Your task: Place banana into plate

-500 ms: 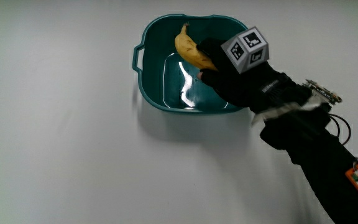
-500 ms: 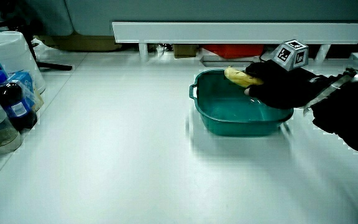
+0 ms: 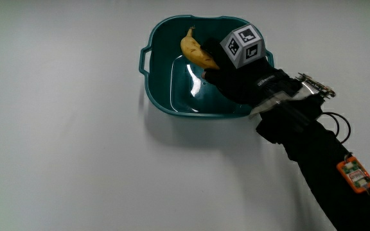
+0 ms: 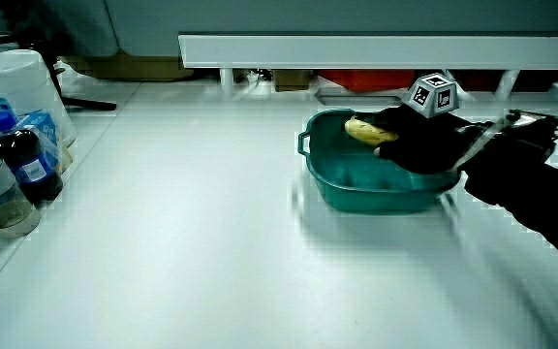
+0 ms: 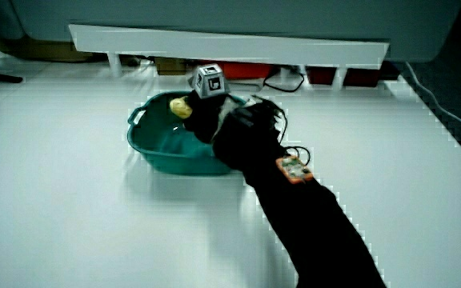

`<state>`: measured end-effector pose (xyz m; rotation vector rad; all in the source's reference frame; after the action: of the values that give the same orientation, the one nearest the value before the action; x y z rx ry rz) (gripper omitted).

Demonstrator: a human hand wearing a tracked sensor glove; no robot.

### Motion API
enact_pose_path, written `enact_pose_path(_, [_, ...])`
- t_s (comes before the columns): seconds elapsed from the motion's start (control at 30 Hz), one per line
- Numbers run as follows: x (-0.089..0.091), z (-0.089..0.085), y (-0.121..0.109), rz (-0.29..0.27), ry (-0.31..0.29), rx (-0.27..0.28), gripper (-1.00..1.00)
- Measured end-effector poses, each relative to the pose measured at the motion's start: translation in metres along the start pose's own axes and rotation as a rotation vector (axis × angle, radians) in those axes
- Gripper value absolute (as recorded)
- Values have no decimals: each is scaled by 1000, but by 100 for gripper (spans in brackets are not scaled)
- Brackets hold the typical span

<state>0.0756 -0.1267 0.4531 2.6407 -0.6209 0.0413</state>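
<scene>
- banana (image 3: 197,51) lies inside the teal basin (image 3: 160,96), up against the basin's wall at about twelve o'clock from its middle; it is yellow, curved, with a dark stem tip pointing away from the person.
- the hands: only the one gloved hand (image 3: 236,82) is here, reaching over the basin's rim from about four o'clock, its fingers closed round the near end of the banana, grasping it.
- in a side view the banana (image 4: 363,129) sits level with the rim, held just clear of the basin's shiny floor; i cannot tell whether its free end touches the wall.
- the patterned cube (image 3: 243,45) rides on the back of the hand, tilted, above the basin's inner edge; in both side views it stands higher than the rim (image 5: 209,80).
- the black forearm (image 3: 320,154) runs from the hand toward the person at about four to five o'clock, with thin cables by the wrist and a small orange tag (image 3: 355,175) farther down the sleeve.
- the basin (image 4: 356,189) rests on the white table (image 3: 63,141), a handle (image 3: 142,59) sticking out at about nine o'clock.
- in a side view, bottles (image 4: 22,160) and a pale tub (image 4: 17,82) stand together at the table's edge, well apart from the basin.
- a low white partition (image 4: 376,48) runs along the table's edge farthest from the person.
</scene>
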Motion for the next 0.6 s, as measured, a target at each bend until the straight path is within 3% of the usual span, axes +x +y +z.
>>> enact_pose_path(0.27, [-1, -31, 17, -6, -38, -127, 0])
enact_pose_path(0.6, [-1, -44, 24, -33, -78, -185, 0])
